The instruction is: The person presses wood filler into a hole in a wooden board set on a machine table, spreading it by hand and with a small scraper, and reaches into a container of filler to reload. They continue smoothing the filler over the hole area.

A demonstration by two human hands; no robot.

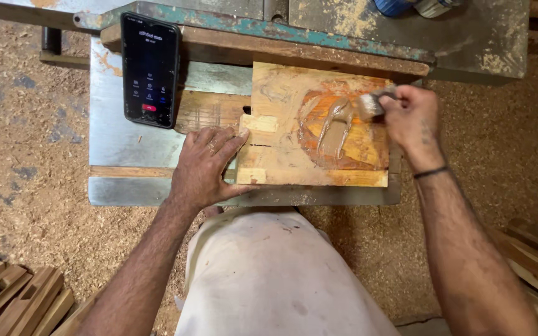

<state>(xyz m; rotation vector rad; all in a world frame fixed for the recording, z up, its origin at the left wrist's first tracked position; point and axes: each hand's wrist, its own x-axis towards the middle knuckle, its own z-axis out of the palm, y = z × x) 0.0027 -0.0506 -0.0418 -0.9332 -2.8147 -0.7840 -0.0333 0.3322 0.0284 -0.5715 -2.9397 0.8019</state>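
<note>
A flat wooden board (281, 155) lies on a metal machine table (119, 137). Its middle is wet orange-brown, with streaks of pale paste (334, 124) across it. My right hand (412, 121) grips a small paintbrush (372, 104) whose bristles touch the paste near the board's upper right. My left hand (203, 165) lies flat, fingers spread, pressing on the board's left edge.
A dark smartphone (149, 70) with a lit screen lies on the table, left of the board. Sawdust (26, 162) covers the floor all around. Stacked wooden pieces (14, 298) sit at the lower left and more wooden pieces (537, 255) at the lower right. A dusty machine bed (468, 43) is behind.
</note>
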